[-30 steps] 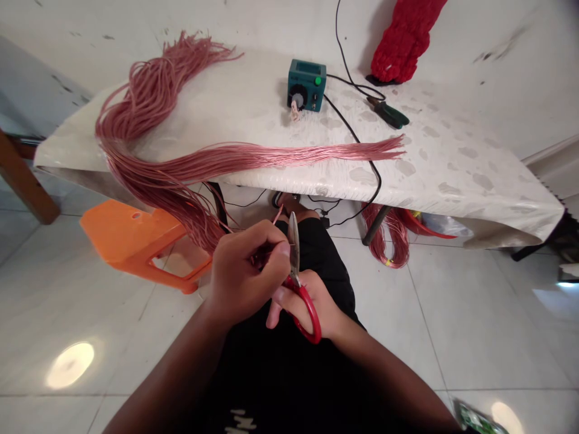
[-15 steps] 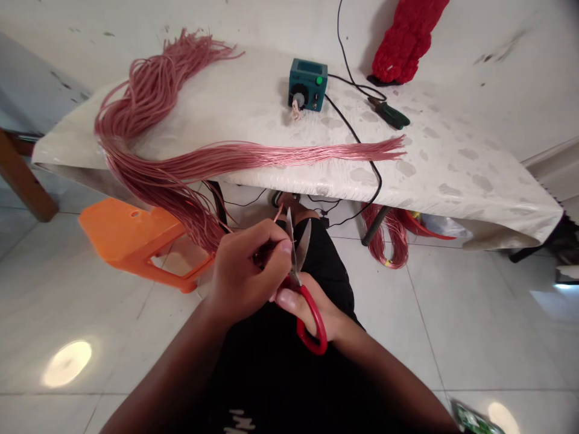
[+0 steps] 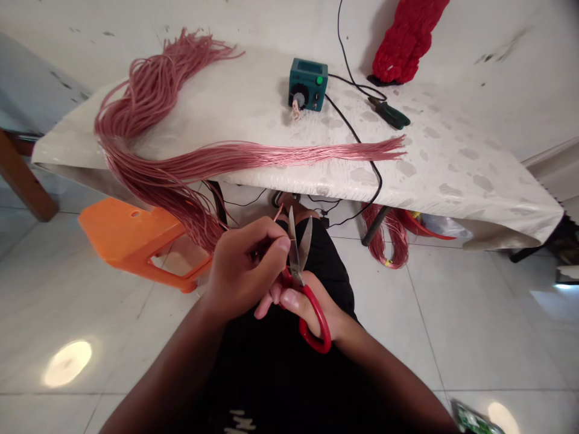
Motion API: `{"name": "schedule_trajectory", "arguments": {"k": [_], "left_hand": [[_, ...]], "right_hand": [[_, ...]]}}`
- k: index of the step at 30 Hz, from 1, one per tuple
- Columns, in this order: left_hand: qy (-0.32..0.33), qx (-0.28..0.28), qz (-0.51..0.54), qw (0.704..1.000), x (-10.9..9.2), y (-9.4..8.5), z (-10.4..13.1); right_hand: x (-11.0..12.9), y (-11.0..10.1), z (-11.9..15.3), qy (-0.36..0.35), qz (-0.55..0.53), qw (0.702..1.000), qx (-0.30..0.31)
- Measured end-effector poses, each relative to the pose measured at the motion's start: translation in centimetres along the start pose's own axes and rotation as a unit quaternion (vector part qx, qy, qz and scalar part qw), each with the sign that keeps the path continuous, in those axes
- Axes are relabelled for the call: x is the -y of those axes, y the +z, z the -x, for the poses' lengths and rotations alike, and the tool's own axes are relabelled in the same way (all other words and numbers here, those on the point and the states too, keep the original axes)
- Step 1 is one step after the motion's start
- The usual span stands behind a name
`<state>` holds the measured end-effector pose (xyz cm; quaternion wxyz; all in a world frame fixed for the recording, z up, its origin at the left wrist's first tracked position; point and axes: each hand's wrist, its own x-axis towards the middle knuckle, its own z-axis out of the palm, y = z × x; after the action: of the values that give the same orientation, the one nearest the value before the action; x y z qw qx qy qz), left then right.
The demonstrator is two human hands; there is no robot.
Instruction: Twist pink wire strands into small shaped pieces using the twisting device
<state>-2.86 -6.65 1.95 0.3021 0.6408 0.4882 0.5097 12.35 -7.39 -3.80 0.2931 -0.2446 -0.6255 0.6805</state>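
Observation:
My left hand (image 3: 248,262) is closed, pinching a thin pink strand (image 3: 279,212) whose end sticks up past the fingers. My right hand (image 3: 307,304) holds red-handled scissors (image 3: 315,319) with the blades parted and pointing up, right beside the left fingertips. Part of the right fingers is behind the left hand. A long bundle of pink strands (image 3: 253,155) lies along the table's front, and some of it hangs over the edge towards my left hand.
On the table (image 3: 434,175) stand a teal box (image 3: 308,84) with black cables, green-handled pliers (image 3: 392,114) and a red textured object (image 3: 402,48). Below are an orange stool (image 3: 131,235) and a coiled pink bundle (image 3: 392,244).
My right hand and the scissors have shifted slightly right, and the blades look a little wider apart. My left hand has moved slightly left, still pinching the strand.

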Motion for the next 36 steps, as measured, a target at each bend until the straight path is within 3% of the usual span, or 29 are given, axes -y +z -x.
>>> {"name": "schedule_trajectory", "arguments": {"k": [12, 20, 25, 36], "left_hand": [[0.012, 0.061, 0.030, 0.998, 0.3, -0.9, -0.4], [0.009, 0.072, 0.038, 0.997, 0.8, -1.1, -0.3], [0.021, 0.069, 0.100, 0.992, 0.6, -1.3, -0.5], [0.008, 0.084, 0.137, 0.987, 0.7, -1.4, -0.3]], "right_hand": [[-0.4, 0.0, 0.4, 0.020, -0.010, 1.000, -0.010], [0.3, -0.1, 0.2, 0.024, 0.030, 0.999, -0.011], [0.5, 0.0, 0.2, 0.020, 0.048, 0.999, -0.010], [0.5, 0.0, 0.3, 0.017, 0.069, 0.996, -0.046]]}}
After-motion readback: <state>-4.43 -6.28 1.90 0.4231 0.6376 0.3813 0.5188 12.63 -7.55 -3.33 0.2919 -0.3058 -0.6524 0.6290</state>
